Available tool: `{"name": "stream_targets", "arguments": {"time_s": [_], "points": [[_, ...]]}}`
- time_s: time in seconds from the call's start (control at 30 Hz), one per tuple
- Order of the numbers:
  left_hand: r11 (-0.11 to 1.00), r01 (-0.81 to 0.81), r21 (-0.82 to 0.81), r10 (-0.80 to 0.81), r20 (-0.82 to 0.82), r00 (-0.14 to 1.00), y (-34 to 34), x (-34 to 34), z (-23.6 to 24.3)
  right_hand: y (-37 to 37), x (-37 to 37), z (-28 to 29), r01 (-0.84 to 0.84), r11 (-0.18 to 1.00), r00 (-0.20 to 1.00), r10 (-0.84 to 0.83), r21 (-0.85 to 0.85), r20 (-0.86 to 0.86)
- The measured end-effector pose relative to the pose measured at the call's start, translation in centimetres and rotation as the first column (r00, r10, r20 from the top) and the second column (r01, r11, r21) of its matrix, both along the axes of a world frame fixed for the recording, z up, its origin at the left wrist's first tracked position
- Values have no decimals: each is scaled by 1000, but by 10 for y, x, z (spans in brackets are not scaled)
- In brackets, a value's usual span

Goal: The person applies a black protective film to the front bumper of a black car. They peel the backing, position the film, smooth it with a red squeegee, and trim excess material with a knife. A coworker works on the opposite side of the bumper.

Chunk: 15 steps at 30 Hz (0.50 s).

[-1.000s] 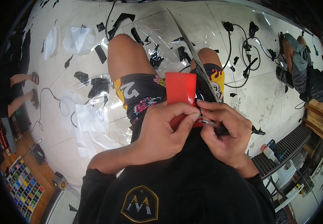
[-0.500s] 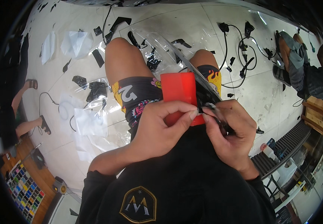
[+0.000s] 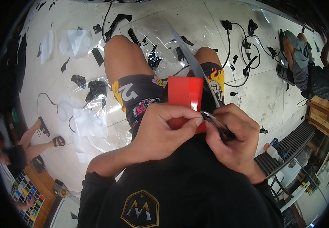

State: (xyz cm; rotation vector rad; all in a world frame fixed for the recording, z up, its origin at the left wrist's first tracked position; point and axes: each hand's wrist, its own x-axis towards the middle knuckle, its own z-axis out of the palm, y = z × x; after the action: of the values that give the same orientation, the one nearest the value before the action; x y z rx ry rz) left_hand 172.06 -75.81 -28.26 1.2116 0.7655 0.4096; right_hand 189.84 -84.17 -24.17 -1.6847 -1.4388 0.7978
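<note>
In front of my chest, my left hand (image 3: 164,131) pinches with thumb and forefinger at the right edge of a glossy red flat piece (image 3: 185,91). Red shows behind the fingers, and what sits between the fingertips is too small to make out. My right hand (image 3: 234,138) is closed around the near end of a long, narrow, dark glossy strip (image 3: 196,68). This strip slants up and away between my knees, alongside the red piece. The tips of both hands almost meet at the strip's dark end; the curled right fingers hide part of it.
Black film scraps (image 3: 97,56), clear plastic sheeting (image 3: 113,110) and white sheets (image 3: 90,123) litter the tiled floor. Black cables (image 3: 255,57) coil at right. One person sits far right (image 3: 301,53); another's legs (image 3: 33,146) show left. A ribbed black bench (image 3: 291,142) stands right.
The dark strip has turned, its far end showing more of its flat face. The red piece has shifted slightly right and down. The person at left has moved nearer to the colour-sample board.
</note>
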Motion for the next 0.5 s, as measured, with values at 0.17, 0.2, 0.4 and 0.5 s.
{"name": "stream_targets", "arguments": {"time_s": [0.17, 0.2, 0.4, 0.5], "points": [[995, -24, 97, 23, 5, 1000, -2, 1, 0, 0, 1, 2, -19, 1000, 1000, 18, -20, -12], [994, -20, 112, 20, -5, 1000, -2, 1, 0, 0, 1, 3, -18, 999, 1000, 18, -38, -15], [999, 44, 18, -42, -97, 994, 6, 1, 8, 2, 1, -1, 27, 1000, 999, -28, -14, -38], [998, -7, 62, 7, 1, 1000, 7, 1, 4, 5, 6, 0, 30, 998, 996, -33, -47, -80]]}}
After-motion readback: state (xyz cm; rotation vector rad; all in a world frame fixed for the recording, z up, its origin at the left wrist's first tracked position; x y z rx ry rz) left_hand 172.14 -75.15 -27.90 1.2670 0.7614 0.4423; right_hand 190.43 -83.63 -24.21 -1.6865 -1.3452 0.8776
